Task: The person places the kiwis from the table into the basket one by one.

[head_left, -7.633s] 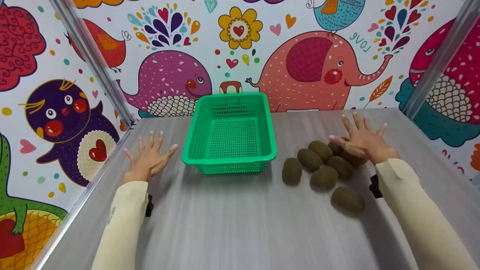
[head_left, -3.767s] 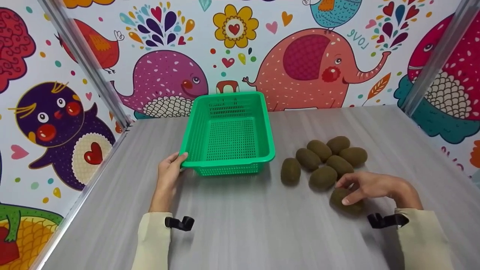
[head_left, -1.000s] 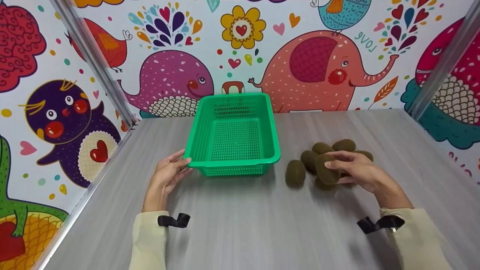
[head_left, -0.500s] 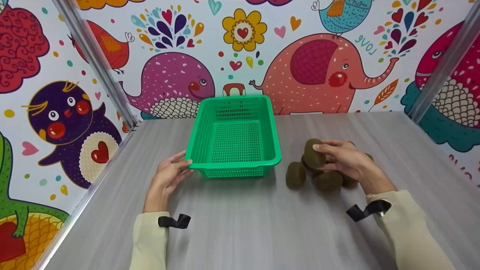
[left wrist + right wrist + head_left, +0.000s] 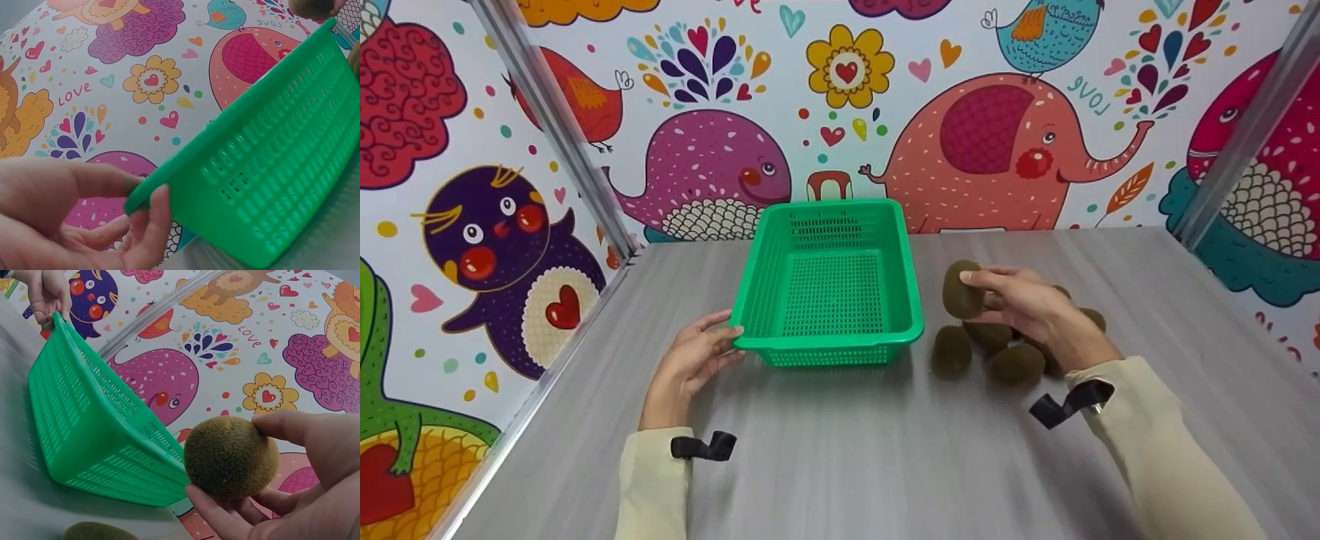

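Note:
A brown, fuzzy kiwi (image 5: pixel 230 457) is gripped between the thumb and fingers of my right hand (image 5: pixel 1031 304). In the head view that kiwi (image 5: pixel 962 289) hangs above the table, just right of the green plastic basket (image 5: pixel 829 341). My left hand (image 5: pixel 690 364) pinches the basket's near left corner, thumb on the rim and fingers beneath, as the left wrist view shows at the rim (image 5: pixel 147 191). Several more kiwis (image 5: pixel 1017 365) lie in a group on the table below and behind my right hand, which partly hides them. Bare mesh shows across the basket's floor.
The grey table (image 5: pixel 840 457) runs back to a wall (image 5: pixel 720 45) printed with cartoon animals. Metal posts (image 5: pixel 559 135) stand at the back corners. A black camera mount (image 5: pixel 705 445) is strapped to each wrist.
My right hand went from lying spread by the kiwis to picking up the nearest one, then raised it leftward toward the basket. My left hand moved onto the basket's corner and stays there.

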Available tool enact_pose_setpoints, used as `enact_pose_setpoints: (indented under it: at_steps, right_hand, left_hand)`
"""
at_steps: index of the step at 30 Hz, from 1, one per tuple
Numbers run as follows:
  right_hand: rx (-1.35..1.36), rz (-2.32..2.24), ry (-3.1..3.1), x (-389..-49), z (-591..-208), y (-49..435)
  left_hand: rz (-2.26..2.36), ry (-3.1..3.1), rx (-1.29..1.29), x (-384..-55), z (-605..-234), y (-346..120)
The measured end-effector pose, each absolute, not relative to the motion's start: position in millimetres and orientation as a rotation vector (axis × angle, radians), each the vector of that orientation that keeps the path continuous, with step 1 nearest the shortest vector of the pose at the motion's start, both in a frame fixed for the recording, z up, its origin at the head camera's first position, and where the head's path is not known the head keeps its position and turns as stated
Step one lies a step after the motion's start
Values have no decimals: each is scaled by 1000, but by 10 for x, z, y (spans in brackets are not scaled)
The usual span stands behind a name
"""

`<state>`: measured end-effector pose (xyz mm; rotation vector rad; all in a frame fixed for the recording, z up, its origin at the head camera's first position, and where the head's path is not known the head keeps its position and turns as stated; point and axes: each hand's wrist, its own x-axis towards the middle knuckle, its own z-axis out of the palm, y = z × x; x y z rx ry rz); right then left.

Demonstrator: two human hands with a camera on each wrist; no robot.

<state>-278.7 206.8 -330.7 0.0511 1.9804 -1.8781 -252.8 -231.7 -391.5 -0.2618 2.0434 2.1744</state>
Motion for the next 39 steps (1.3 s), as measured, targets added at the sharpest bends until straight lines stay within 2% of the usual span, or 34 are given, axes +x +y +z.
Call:
enact_pose_setpoints:
  at_steps: [9, 20, 39]
  right_hand:
    - [47, -1972, 1918, -2908, -3246, 1921]
    - [67, -2032, 1860, -3113, -3149, 1461]
    - [154, -2100, 1861, -3553, -3139, 877]
  left_hand:
    - [2098, 2087, -204, -2503, -3904, -2332]
    - [2045, 2116, -198, -2399, -3927, -2357]
    - [2059, 2093, -140, -2432, -3879, -2373]
